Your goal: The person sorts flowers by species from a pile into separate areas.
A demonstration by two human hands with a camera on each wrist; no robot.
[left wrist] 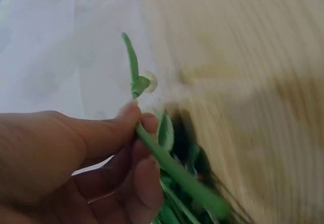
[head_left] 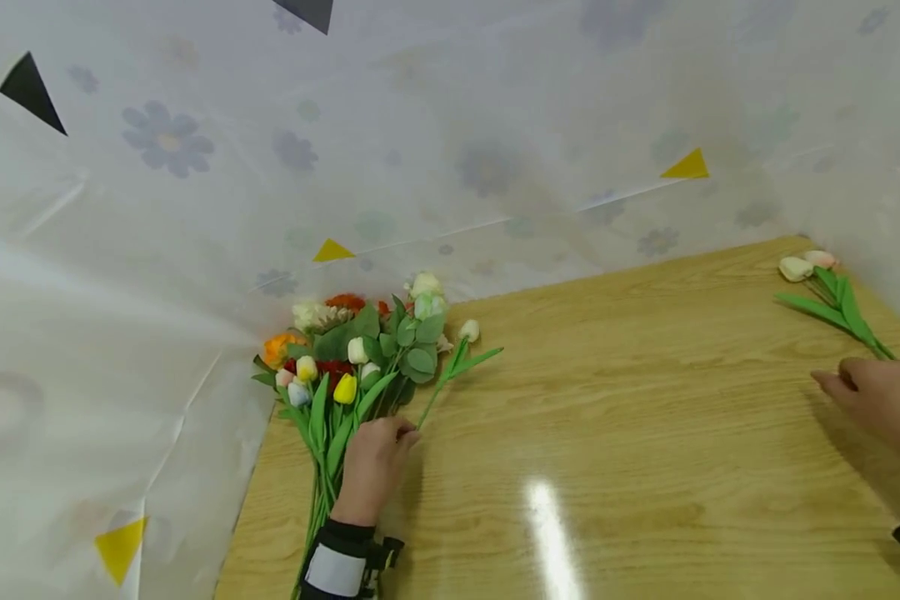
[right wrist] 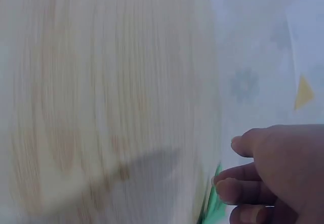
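A bouquet (head_left: pixel 345 358) lies at the table's (head_left: pixel 607 433) far left, two tulips (head_left: pixel 825 292) far right, seemingly well apart, hands between.

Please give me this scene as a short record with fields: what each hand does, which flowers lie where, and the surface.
surface: wooden table, patterned plastic sheet behind and at the sides
left hand: pinches the green stem of a single white tulip between thumb and fingers
bunch: mixed flower bunch lies at the table's left edge, beside the left hand
right hand: over the table, holds nothing visible, fingers relaxed
far right: two pale tulips lie on the table, near the right hand
image quality: both wrist views are blurred
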